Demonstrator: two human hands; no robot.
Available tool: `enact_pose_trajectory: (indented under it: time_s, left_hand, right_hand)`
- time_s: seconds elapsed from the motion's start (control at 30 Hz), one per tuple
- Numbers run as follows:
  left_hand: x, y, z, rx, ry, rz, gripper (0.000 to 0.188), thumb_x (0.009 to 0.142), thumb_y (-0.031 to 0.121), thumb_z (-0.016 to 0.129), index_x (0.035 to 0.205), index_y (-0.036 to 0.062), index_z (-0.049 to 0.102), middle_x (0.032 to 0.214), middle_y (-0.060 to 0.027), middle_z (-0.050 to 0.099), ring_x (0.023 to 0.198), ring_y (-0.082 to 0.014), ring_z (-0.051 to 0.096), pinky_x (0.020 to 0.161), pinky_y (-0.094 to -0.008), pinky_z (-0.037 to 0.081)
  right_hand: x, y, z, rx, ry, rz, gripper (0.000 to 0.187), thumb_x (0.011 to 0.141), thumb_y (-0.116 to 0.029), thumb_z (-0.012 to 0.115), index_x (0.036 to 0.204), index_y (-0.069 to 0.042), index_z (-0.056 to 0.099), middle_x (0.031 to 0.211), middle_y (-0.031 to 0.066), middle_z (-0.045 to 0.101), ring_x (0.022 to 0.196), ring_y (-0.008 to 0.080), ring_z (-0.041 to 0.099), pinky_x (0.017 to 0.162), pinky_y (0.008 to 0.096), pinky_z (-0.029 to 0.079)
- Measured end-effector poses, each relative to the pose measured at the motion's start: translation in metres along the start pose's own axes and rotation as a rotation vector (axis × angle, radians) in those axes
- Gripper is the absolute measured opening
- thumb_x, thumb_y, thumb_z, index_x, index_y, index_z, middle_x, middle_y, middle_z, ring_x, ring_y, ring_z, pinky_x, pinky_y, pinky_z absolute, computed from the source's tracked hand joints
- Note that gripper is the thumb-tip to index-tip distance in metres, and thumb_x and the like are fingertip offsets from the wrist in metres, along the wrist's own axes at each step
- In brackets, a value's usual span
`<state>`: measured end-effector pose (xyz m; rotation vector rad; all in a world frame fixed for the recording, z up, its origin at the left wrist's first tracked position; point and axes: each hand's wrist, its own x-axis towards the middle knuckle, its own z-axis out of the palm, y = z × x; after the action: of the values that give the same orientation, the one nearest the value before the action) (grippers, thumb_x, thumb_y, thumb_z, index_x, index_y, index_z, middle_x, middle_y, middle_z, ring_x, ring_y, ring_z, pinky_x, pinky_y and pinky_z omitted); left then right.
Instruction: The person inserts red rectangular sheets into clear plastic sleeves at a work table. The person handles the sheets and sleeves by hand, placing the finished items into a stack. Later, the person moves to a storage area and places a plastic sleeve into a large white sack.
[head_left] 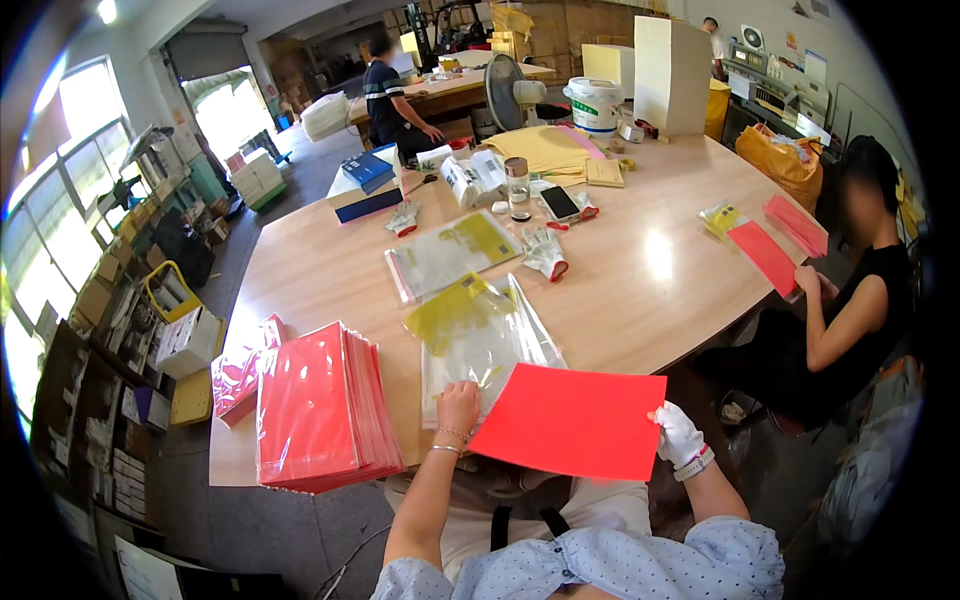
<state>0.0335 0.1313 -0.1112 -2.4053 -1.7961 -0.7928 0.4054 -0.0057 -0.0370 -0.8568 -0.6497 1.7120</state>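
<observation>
My right hand [680, 440], in a white glove, grips the right edge of a flat red sheet [570, 420] and holds it over the table's near edge. My left hand [459, 406], bare with bracelets at the wrist, has its fingers curled on the near part of a clear plastic bag [455, 365] with a yellow-green printed patch. The sheet's left corner lies close to this hand and over part of the bags. Left of them stands a thick stack of red sheets in clear bags [318, 400], with another wrapped red pack [245, 370] beside it.
More clear bags [450, 255] lie farther in. Beyond are work gloves [545, 252], a phone [560, 204], a jar [517, 188], yellow sheets [540, 150], a blue box [368, 172] and a fan [505, 90]. At right, a seated co-worker [850, 300] handles red sheets [765, 255].
</observation>
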Motion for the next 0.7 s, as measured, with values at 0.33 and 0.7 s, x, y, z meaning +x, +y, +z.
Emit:
enact_pose_trajectory:
  time_s: [0.33,0.7]
  left_hand:
    - [0.005,-0.01,0.006,-0.025,-0.039,-0.098,0.019,0.075,0.019,0.058,0.092,0.011,0.061,0.09,-0.0045,0.061,0.086,-0.0248,0.056,0.072,-0.0403,0.045]
    - [0.01,-0.011,0.009,0.047,0.081,0.078,0.026,0.075,0.02,0.059,0.099,0.0118,0.059,0.105,-0.0068,0.057,0.096,-0.025,0.054,0.075,-0.0402,0.044]
  right_hand:
    - [0.023,-0.028,0.015,-0.114,-0.032,-0.002,0.022,0.085,-0.009,0.043,0.103,0.0,0.052,0.087,0.0036,0.059,0.067,0.009,0.056,0.055,0.0197,0.045]
    - [0.07,-0.025,-0.022,-0.053,0.027,0.015,0.006,0.083,-0.011,0.045,0.086,-0.008,0.048,0.063,0.0009,0.05,0.046,0.0119,0.044,0.039,0.0241,0.035]
